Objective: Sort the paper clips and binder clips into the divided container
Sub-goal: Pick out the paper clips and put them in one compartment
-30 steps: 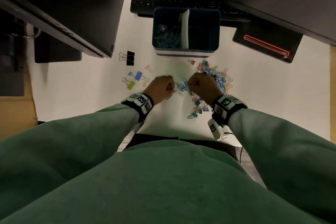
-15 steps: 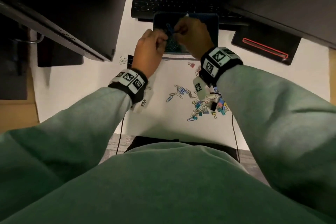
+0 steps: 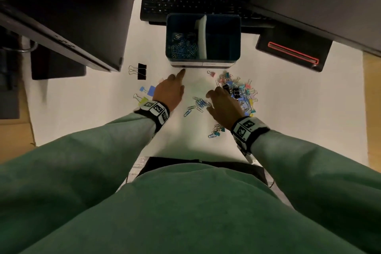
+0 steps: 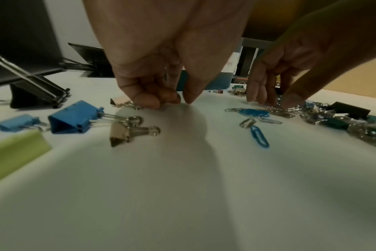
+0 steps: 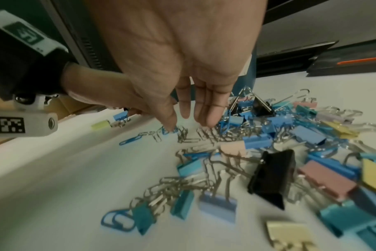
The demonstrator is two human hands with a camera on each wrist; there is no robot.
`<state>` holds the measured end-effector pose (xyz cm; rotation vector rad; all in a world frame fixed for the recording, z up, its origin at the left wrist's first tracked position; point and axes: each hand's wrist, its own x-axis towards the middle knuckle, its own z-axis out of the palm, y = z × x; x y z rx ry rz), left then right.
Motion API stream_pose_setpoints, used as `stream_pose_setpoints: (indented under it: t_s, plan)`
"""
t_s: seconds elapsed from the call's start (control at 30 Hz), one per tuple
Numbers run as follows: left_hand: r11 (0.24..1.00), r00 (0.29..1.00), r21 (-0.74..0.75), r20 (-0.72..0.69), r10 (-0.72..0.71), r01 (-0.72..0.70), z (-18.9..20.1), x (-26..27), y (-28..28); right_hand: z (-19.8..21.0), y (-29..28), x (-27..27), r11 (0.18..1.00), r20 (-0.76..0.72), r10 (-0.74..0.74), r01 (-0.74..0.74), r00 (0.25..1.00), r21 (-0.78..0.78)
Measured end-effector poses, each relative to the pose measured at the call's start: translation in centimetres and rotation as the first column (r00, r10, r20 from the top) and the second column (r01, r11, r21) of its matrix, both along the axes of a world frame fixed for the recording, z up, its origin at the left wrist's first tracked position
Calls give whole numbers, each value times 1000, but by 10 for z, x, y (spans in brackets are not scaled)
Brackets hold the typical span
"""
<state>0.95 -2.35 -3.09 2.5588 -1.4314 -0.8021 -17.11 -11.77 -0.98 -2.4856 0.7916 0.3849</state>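
Note:
The blue divided container stands at the back; its left compartment holds paper clips, and its right one looks dark. My left hand hovers just in front of it, index finger stretched toward its base, holding nothing. In the left wrist view its other fingers curl down to the table beside a peach binder clip. My right hand is spread over loose blue and silver paper clips, straight fingertips touching them. A mixed pile of coloured binder clips lies right of it.
A black binder clip and blue and yellow ones lie left of my left hand. More clips sit by my right wrist. A keyboard is behind the container, dark monitors either side.
Half a second ago both hands were up over the container's left compartment with paper clips. Now they are back down on the table, empty, beside the loose clips.

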Motion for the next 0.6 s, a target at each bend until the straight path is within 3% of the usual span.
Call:
stream_pose_setpoints:
  t_s: [0.13, 0.23, 0.43, 0.6]
  plan:
    - [994, 996, -61, 31, -90, 91, 6, -10, 19, -6, 5, 1, 999, 5, -13, 13, 1000, -48]
    - [984, 985, -62, -37, -167, 165, 5, -28, 42, -9, 8, 6, 1000, 6, -5, 5, 1000, 5]
    - [986, 981, -134, -148, -123, 103, -2, -38, 37, -15, 24, 24, 999, 20, 16, -16, 1000, 41]
    - [984, 983, -132, -124, -134, 117, -3, -34, 25, -17, 23, 29, 997, 29, -41, 39, 999, 70]
